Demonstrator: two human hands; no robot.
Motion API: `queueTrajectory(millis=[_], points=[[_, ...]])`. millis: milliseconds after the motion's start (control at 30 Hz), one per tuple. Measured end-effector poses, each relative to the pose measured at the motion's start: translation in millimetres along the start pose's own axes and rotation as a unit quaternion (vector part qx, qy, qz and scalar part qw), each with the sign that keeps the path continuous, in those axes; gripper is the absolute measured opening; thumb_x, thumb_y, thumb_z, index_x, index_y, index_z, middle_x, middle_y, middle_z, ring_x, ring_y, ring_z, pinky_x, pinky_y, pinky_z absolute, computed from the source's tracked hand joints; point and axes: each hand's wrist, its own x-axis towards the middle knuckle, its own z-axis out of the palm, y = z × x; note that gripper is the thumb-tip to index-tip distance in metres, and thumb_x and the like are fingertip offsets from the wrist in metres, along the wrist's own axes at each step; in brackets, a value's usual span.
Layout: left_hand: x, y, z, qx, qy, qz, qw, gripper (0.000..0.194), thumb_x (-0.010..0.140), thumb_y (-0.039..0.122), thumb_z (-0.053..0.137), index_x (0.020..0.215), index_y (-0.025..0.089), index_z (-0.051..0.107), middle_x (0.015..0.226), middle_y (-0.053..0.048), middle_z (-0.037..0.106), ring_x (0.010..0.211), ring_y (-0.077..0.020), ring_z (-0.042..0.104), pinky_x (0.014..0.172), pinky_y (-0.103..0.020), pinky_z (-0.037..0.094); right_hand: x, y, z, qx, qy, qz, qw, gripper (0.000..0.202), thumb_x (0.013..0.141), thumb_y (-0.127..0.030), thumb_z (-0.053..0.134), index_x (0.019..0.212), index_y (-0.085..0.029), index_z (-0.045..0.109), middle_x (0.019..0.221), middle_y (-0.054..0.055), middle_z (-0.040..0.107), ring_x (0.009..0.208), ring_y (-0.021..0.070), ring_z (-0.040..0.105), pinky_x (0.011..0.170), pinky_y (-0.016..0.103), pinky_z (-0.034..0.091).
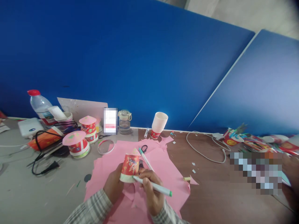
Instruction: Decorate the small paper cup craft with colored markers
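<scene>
My left hand point(115, 183) is closed around a red paper cup point(130, 165), held upside down with its pale rim at the bottom. In my right hand point(153, 189) is a white marker point(161, 188) with a green end, its tip touching the cup near the pale rim. Both hands are above pink paper sheets point(163, 168) spread on the table. Just behind the cup lie a second marker point(145, 158) with a teal end and scissors point(144, 149), of which a black handle loop shows.
A stack of paper cups point(160, 123) and a lidded glass jar point(124, 123) stand by the blue partition point(130, 62). Decorated cups point(78, 146), a plug with black cable point(50, 168) and a bottle point(40, 104) crowd the left. Another person's hand point(291, 174) is at far right.
</scene>
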Motion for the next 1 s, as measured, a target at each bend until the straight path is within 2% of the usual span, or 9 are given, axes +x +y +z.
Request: queueTrajectory(millis=[100,200,333,467,600,733,867,1000], points=[[0.1,0.0,0.0,0.0,0.001,0.0,1.0,0.024,0.054,0.023,0.046,0.075,0.027,0.055,0.068,0.0,0.072,0.063,-0.0209,0.064,0.054,-0.029,0.05,-1.5,2.7,-0.3,-0.012,-0.002,0.0,1.0,0.027,0.08,-0.037,0.051,0.072,-0.019,0.069,0.062,0.002,0.065,0.052,0.0185,0.059,0.049,0.027,0.049],[0.3,-0.7,0.2,-0.005,0.001,-0.002,1.0,0.023,0.054,0.023,0.046,0.074,0.027,0.055,0.067,0.001,0.072,0.063,-0.0212,0.064,0.054,-0.029,0.05,-0.8,2.5,0.0,-0.012,-0.003,-0.008,1.0,0.026,0.08,-0.036,0.052,0.07,-0.019,0.069,0.056,0.001,0.063,0.058,0.0212,0.061,0.054,0.03,0.05],[0.2,-0.3,0.3,-0.007,0.005,-0.006,1.0,0.024,0.053,0.024,0.047,0.075,0.028,0.055,0.066,0.002,0.072,0.063,-0.0207,0.064,0.052,-0.028,0.05,3.5,-2.2,0.6,0.008,-0.01,-0.005,1.0,0.026,0.079,-0.034,0.051,0.063,-0.02,0.067,0.05,-0.001,0.059,0.052,0.0198,0.058,0.052,0.03,0.049],[0.2,3.7,-0.4,-0.009,0.006,-0.012,1.0,0.023,0.053,0.026,0.047,0.075,0.027,0.055,0.066,0.001,0.072,0.062,-0.0207,0.064,0.053,-0.028,0.05,6.1,-4.5,0.5,0.029,-0.019,-0.006,0.999,0.029,0.078,-0.035,0.052,0.057,-0.02,0.065,0.044,-0.003,0.054,0.055,0.0213,0.058,0.057,0.032,0.05],[0.9,6.0,-0.8,-0.004,0.004,-0.026,1.0,0.023,0.052,0.026,0.047,0.073,0.028,0.055,0.068,0.0,0.073,0.065,-0.0219,0.064,0.055,-0.03,0.051,4.0,-1.0,0.0,0.018,0.032,0.012,0.999,0.029,0.077,-0.037,0.053,0.057,-0.02,0.066,0.04,-0.003,0.052,0.055,0.0228,0.06,0.051,0.03,0.05],[0.7,2.4,0.0,-0.004,0.007,-0.01,1.0,0.024,0.052,0.024,0.047,0.074,0.028,0.056,0.067,0.001,0.072,0.065,-0.0217,0.064,0.055,-0.029,0.051,1.5,3.0,0.1,-0.009,0.065,0.038,0.997,0.03,0.078,-0.039,0.052,0.062,-0.018,0.068,0.044,-0.003,0.055,0.04,0.0167,0.055,0.04,0.025,0.047],[-0.2,-1.2,0.8,-0.003,0.017,0.002,1.0,0.024,0.054,0.024,0.046,0.075,0.028,0.056,0.066,0.002,0.072,0.062,-0.0204,0.064,0.053,-0.028,0.05,1.2,6.8,0.2,-0.03,0.077,0.03,0.996,0.029,0.078,-0.038,0.052,0.063,-0.018,0.067,0.05,-0.001,0.06,0.039,0.0152,0.054,0.041,0.025,0.048],[0.0,-0.3,0.5,-0.001,0.016,0.008,1.0,0.025,0.054,0.023,0.046,0.076,0.028,0.056,0.068,0.002,0.073,0.064,-0.0199,0.064,0.053,-0.028,0.051,2.2,7.5,-0.3,-0.051,0.074,0.017,0.996,0.025,0.078,-0.033,0.053,0.065,-0.019,0.068,0.051,-0.001,0.061,0.052,0.0206,0.062,0.05,0.029,0.051]])
